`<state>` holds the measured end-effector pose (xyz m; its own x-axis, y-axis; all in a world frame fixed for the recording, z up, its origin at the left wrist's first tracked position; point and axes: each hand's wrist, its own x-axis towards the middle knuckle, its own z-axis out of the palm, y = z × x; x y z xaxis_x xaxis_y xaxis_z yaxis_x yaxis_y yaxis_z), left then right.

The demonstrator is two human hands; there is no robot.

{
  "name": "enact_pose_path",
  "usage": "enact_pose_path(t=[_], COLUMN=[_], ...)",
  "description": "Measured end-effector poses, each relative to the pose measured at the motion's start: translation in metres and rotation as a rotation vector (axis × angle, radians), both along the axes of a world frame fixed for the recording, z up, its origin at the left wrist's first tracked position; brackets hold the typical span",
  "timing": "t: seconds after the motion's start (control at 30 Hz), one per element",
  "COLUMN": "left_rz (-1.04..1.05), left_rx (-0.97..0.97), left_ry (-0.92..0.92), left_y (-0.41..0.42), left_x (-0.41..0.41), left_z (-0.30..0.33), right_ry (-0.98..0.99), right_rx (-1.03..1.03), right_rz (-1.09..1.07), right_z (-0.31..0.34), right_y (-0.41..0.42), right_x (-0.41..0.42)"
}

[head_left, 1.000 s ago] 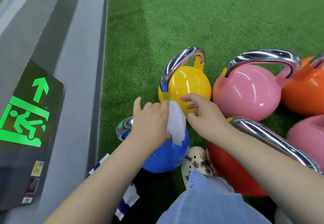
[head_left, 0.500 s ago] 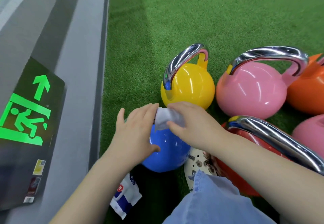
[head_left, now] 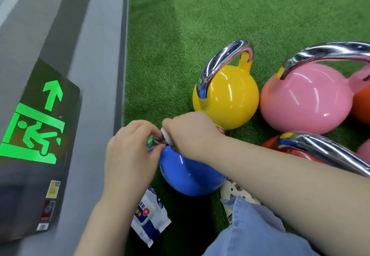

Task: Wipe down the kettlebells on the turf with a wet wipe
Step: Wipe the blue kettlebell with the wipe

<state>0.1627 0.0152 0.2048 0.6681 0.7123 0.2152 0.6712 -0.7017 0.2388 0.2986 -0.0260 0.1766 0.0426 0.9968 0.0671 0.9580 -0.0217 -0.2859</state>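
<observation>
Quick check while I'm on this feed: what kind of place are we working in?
Most likely a gym or fitness studio. Green turf covers the floor, several bright kettlebells with chrome handles stand close together, such as the yellow kettlebell and the pink kettlebell, and a lit green exit sign suggests a public indoor space.

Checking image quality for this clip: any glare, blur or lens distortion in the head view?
Head view: bright streak glare on the glossy yellow kettlebell and glossy pink kettlebell; chrome handles mirror their surroundings; the wide lens bends the grey kerb; both hands are slightly soft; the turf is evenly lit.
</observation>
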Motion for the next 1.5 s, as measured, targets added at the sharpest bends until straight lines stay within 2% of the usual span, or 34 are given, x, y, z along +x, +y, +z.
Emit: enact_pose_path(t=[0.1, 0.13, 0.2, 0.27, 0.37, 0.47, 0.53, 0.6, 0.7, 0.77, 0.83, 0.9, 1.0, 1.1, 1.2, 1.23, 1.33, 1.37, 1.47, 1.5], left_rz=[0.020, 0.027, 0.031, 0.032, 0.058, 0.085, 0.093, 0.112, 0.119, 0.125, 0.105, 0.081, 0.084, 0.111, 0.117, 0.114, 0.102, 0.107, 0.124, 0.127], left_rx=[-0.024, -0.040, -0.093, -0.148, -0.217, -0.280, -0.306, -0.350, -0.375, -0.366, -0.301, -0.261, -0.268, -0.279, -0.263, -0.261, -0.275, -0.279, -0.291, -0.289], left_ry=[-0.184, -0.236, -0.303, -0.311, -0.302, -0.274, -0.249, -0.231, -0.215, -0.172, -0.050, 0.110, 0.231, 0.225, 0.228, 0.238, 0.274, 0.277, 0.280, 0.280], left_y=[-0.016, -0.021, -0.031, -0.038, -0.045, -0.050, -0.051, -0.050, -0.050, -0.048, -0.047, -0.048, -0.053, -0.052, -0.051, -0.051, -0.052, -0.052, -0.052, -0.052], left_x=[-0.005, -0.006, -0.009, -0.014, -0.018, -0.015, -0.013, -0.008, -0.001, 0.004, 0.008, 0.012, 0.014, 0.012, 0.012, 0.013, 0.018, 0.019, 0.019, 0.019], left_z=[-0.008, -0.013, -0.028, -0.043, -0.060, -0.072, -0.079, -0.082, -0.081, -0.082, -0.085, -0.085, -0.090, -0.095, -0.096, -0.094, -0.090, -0.090, -0.089, -0.089], right_ry=[0.074, 0.194, 0.554, 0.701, 0.568, 0.204, 0.070, 0.029, 0.164, 0.374, 0.681, 0.779, 0.707, 0.323, -0.028, -0.050, 0.043, 0.135, 0.661, 0.753], right_rx=[-0.001, -0.031, -0.052, 0.001, -0.026, -0.058, 0.004, 0.108, 0.239, 0.130, 0.102, 0.124, 0.064, 0.011, 0.158, 0.189, 0.291, 0.290, 0.100, 0.087], right_rz=[-0.058, -0.121, -0.282, -0.404, -0.403, -0.264, -0.222, -0.200, -0.292, -0.356, -0.445, -0.519, -0.487, -0.314, -0.221, -0.195, -0.238, -0.299, -0.417, -0.453], right_z=[-0.016, -0.023, -0.037, -0.048, -0.045, -0.029, -0.023, -0.028, -0.042, -0.055, -0.065, -0.066, -0.053, -0.034, -0.026, -0.024, -0.038, -0.048, -0.071, -0.078], right_y=[-0.015, -0.022, -0.034, -0.040, -0.036, -0.025, -0.019, -0.016, -0.024, -0.033, -0.042, -0.045, -0.041, -0.028, -0.014, -0.011, -0.017, -0.023, -0.044, -0.047], right_x=[0.019, 0.026, 0.036, 0.035, 0.030, 0.027, 0.020, 0.015, 0.024, 0.028, 0.029, 0.027, 0.027, 0.024, 0.009, 0.006, 0.017, 0.021, 0.032, 0.034])
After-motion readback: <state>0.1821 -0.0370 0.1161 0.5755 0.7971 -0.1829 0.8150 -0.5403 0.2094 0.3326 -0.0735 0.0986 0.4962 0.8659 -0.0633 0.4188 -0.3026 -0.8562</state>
